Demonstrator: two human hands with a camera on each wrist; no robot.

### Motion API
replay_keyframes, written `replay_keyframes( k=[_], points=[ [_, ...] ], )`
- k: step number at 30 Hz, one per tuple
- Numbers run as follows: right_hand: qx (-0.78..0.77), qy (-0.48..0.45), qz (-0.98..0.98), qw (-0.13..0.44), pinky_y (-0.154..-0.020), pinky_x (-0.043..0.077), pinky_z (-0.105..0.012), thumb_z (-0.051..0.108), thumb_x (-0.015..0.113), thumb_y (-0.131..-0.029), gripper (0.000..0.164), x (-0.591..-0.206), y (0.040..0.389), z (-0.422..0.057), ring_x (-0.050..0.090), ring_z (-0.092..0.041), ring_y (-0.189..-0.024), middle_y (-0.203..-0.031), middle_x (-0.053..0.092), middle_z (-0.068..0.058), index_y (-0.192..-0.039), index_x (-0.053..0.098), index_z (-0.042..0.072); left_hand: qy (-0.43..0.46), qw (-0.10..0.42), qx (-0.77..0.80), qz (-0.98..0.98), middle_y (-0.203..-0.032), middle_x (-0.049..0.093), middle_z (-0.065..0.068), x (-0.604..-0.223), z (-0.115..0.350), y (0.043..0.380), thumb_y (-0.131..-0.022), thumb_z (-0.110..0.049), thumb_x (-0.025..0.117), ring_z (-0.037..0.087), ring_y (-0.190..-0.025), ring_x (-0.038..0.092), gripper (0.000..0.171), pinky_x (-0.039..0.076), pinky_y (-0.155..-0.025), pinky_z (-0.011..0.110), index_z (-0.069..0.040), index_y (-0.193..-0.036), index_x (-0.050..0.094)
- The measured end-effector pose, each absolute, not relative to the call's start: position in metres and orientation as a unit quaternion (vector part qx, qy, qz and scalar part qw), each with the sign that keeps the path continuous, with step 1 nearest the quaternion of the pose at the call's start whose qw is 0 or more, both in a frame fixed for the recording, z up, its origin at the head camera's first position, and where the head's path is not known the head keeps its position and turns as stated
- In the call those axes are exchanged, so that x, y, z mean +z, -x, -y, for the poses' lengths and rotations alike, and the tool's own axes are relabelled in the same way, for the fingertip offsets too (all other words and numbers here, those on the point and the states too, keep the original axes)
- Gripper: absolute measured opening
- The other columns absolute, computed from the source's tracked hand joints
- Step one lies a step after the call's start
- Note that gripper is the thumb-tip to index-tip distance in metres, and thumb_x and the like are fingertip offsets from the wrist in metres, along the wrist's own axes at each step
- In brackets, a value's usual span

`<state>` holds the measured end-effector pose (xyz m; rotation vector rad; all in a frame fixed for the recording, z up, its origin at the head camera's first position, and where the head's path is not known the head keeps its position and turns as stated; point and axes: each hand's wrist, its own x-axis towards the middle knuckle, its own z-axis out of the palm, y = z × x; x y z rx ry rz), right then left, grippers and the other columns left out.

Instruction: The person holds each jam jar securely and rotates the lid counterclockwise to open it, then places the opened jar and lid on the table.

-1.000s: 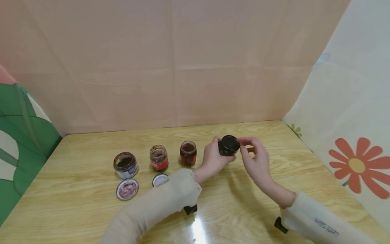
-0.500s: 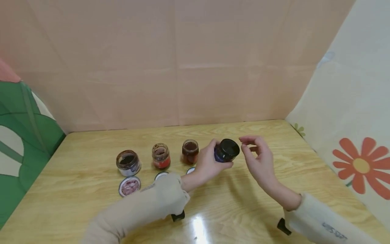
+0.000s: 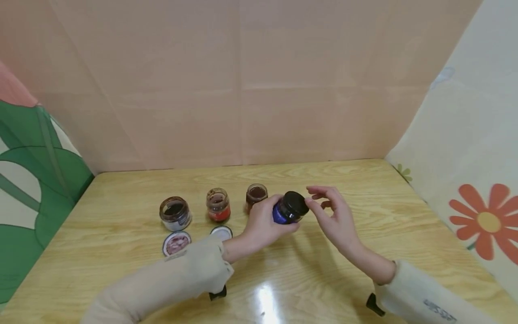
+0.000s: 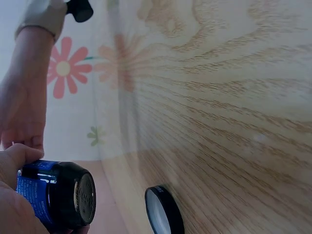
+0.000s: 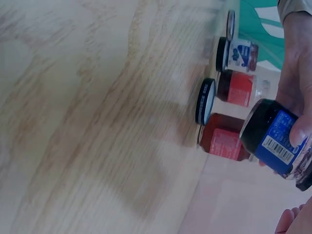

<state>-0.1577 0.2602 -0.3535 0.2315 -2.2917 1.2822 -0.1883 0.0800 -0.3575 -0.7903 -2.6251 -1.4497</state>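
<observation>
My left hand (image 3: 261,227) grips a glass jar (image 3: 285,215) with a blue label, held tilted above the table. Its black lid (image 3: 295,203) faces my right hand (image 3: 337,220). The right thumb and bent fingers are beside the lid's edge; whether they touch it I cannot tell. In the right wrist view the dark contents and a barcode on the blue label (image 5: 278,148) show. The left wrist view has the jar's round base (image 4: 85,197) toward the camera.
Three lidless jars stand in a row: a wide one (image 3: 176,216), a red-labelled one (image 3: 218,208), and a dark red one (image 3: 256,193) partly behind my left hand. Upturned lids (image 3: 176,243) lie before them; a black-rimmed lid (image 4: 165,212) shows in the left wrist view.
My left hand has drawn the jar left and slightly nearer, showing more blue label. The right fingers came away from the lid, then followed it left and are close beside it again.
</observation>
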Motion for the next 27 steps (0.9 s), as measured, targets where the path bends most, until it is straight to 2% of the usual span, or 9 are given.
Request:
replay_keyframes(
  k=[5,12,20,27],
  points=[
    [0.474,-0.108,0.847,0.215,-0.077,0.042,-0.017,0.010,0.065,-0.090,0.028,-0.357,0.155,-0.253,0.054,-0.017,-0.099,-0.115,0.062,-0.010,-0.118,0.064,0.005,0.259,0.014,-0.452,0.853,-0.107,0.068,0.000,-0.356,-0.069,0.185,-0.073,-0.029,0.082,0.014,-0.093,0.062,0.054,0.048,-0.082,0.030,-0.013,-0.121,0.062],
    [0.488,-0.127,0.843,0.187,-0.077,0.043,-0.022,0.010,0.072,-0.084,0.038,-0.360,0.151,-0.241,0.055,-0.021,-0.101,-0.119,0.061,-0.007,-0.121,0.063,0.010,0.261,0.019,-0.416,0.871,-0.112,0.067,0.002,-0.356,-0.057,0.181,-0.073,-0.034,0.081,0.017,-0.100,0.061,0.058,0.048,-0.087,0.034,-0.011,-0.122,0.061],
    [0.488,-0.136,0.847,0.163,-0.078,0.045,-0.025,0.013,0.073,-0.084,0.040,-0.363,0.149,-0.229,0.054,-0.013,-0.101,-0.118,0.061,-0.004,-0.123,0.062,0.012,0.242,0.020,-0.408,0.880,-0.118,0.064,0.006,-0.357,-0.041,0.177,-0.071,-0.035,0.082,0.020,-0.104,0.060,0.065,0.049,-0.088,0.038,-0.009,-0.126,0.060],
    [0.496,-0.135,0.847,0.135,-0.078,0.047,-0.028,0.015,0.074,-0.083,0.044,-0.366,0.151,-0.215,0.052,-0.010,-0.102,-0.118,0.060,-0.002,-0.125,0.061,0.009,0.232,0.039,-0.384,0.893,-0.110,0.066,0.004,-0.359,-0.028,0.176,-0.069,-0.038,0.082,0.019,-0.098,0.061,0.062,0.049,-0.084,0.037,-0.008,-0.120,0.063]
  ],
)
